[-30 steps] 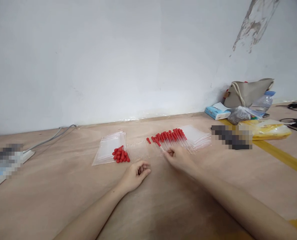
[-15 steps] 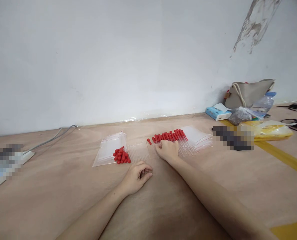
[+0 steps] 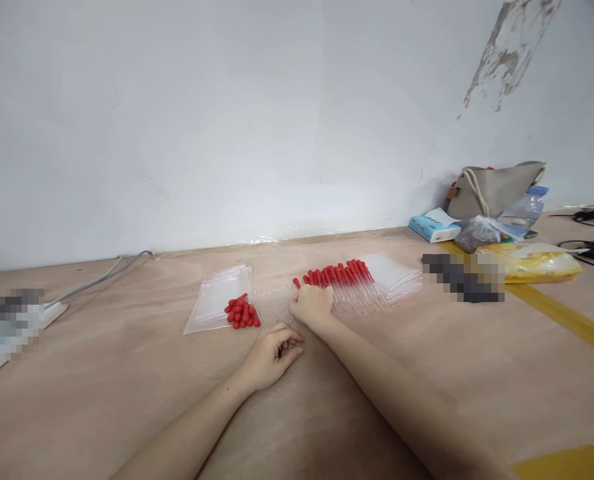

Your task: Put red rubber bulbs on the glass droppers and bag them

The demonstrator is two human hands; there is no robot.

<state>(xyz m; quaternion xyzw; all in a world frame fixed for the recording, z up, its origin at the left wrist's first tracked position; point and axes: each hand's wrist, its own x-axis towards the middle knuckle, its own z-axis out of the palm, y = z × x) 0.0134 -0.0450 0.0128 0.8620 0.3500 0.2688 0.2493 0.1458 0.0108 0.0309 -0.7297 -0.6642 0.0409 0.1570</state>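
Lone bulb (image 3: 297, 283), red, lies mid-tabletop (image 3: 101, 373), toward the back edge, just beside the right hand (image 3: 313, 304). From my remote view that hand is curled, knuckles up; I cannot tell whether its fingers grip anything. Left hand (image 3: 274, 357), nearer me, sits slack, thumb and fingers parted. Row of droppers (image 3: 347, 273) right of the bulb, red ends toward the back edge. Clear tubes (image 3: 271, 305) on the left, side by side, then a bulb pile (image 3: 241, 312) on the left bags (image 3: 219, 293). Right bags (image 3: 399, 272) just beyond the row. Farther right, by the back edge, I note a tissue pack (image 3: 434, 227) and grey bag (image 3: 497, 190).
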